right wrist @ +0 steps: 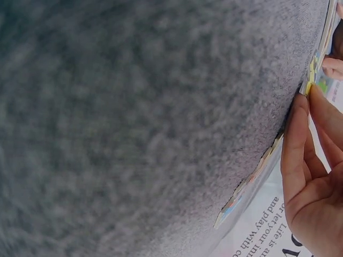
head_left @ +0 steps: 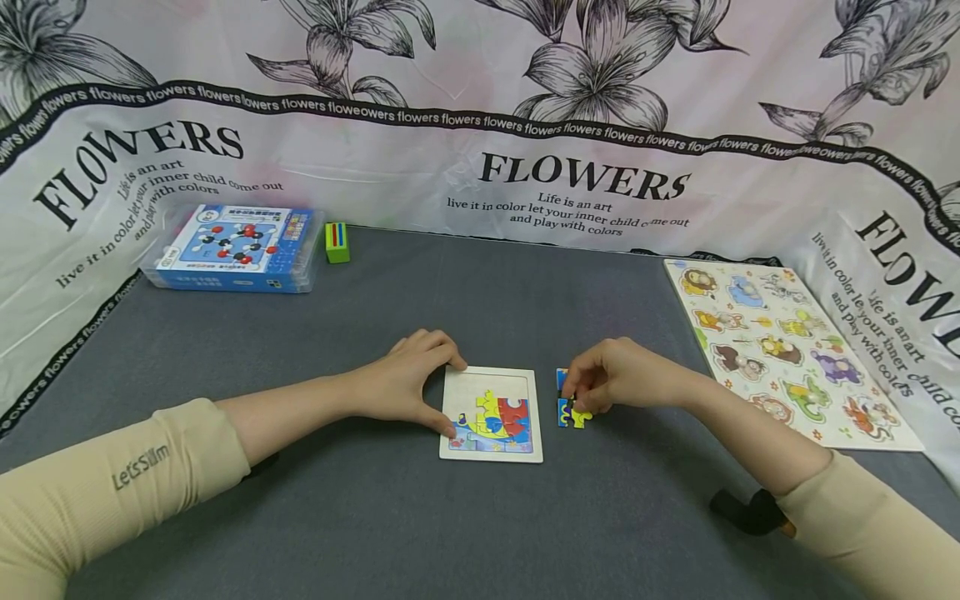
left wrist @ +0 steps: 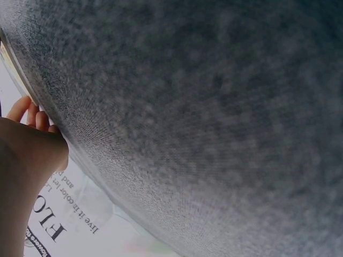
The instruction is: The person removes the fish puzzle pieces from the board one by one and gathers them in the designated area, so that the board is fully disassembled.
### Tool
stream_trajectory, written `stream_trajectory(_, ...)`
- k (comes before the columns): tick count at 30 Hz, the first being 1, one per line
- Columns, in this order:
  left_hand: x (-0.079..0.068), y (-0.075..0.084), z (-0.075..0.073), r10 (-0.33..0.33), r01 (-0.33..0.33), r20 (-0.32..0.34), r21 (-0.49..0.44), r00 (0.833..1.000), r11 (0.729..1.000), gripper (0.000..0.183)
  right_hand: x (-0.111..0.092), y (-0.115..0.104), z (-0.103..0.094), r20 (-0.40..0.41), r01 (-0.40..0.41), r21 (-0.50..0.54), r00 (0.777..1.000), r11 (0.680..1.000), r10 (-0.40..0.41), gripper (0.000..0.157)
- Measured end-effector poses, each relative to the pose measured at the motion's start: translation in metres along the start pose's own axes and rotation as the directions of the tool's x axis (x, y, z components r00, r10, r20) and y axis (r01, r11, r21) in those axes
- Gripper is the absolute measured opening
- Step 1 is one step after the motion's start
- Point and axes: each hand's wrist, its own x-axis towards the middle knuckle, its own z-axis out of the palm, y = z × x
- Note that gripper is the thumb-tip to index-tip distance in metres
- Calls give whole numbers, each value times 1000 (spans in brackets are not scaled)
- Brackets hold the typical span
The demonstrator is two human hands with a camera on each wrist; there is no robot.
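A small wooden jigsaw tray (head_left: 491,382) lies flat, its lower part filled with joined pieces in yellow, red and blue; bare wood shows at its top. My left hand (head_left: 411,379) holds the tray by its left side, the thumb at the lower left edge and a forefinger at the upper left corner. To the right of the tray my right hand (head_left: 618,375) pinches a yellow puzzle piece (right wrist: 310,85) between thumb and fingertips. Blue-and-yellow puzzle pieces (head_left: 563,413) lie under and beside those fingers, which partly hide them.
A clear box with a blue molecule-model label (head_left: 232,250) stands at the back left, beside a green block with coloured stripes (head_left: 337,243). On the right lies a large animal puzzle board (head_left: 787,350). A flower-printed cloth (head_left: 420,167) hangs behind the grey table (head_left: 375,517).
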Motion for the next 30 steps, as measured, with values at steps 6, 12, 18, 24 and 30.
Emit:
stream_trajectory(6,0,0,0,-1,1,4,-1,1000,1000,73,-1,-1,0,-7,-2,1,1000,1000,2,9)
stream_trajectory(12,1,1,0,2,-2,7,-1,1000,1000,73,-1,-2,0,-12,-24,2,1000,1000,24,7)
stream_trajectory(18,1,0,0,5,-5,10,4,1000,1000,73,-2,-7,-2,-71,-43,-49,997,998,40,6)
stream_trajectory(24,1,1,-1,-3,3,18,8,1000,1000,74,4,-17,0,-91,10,-48,996,999,-14,9)
stream_trajectory(30,1,2,-2,-2,2,19,27,1000,1000,74,18,-32,11,-84,60,-60,994,996,-65,12)
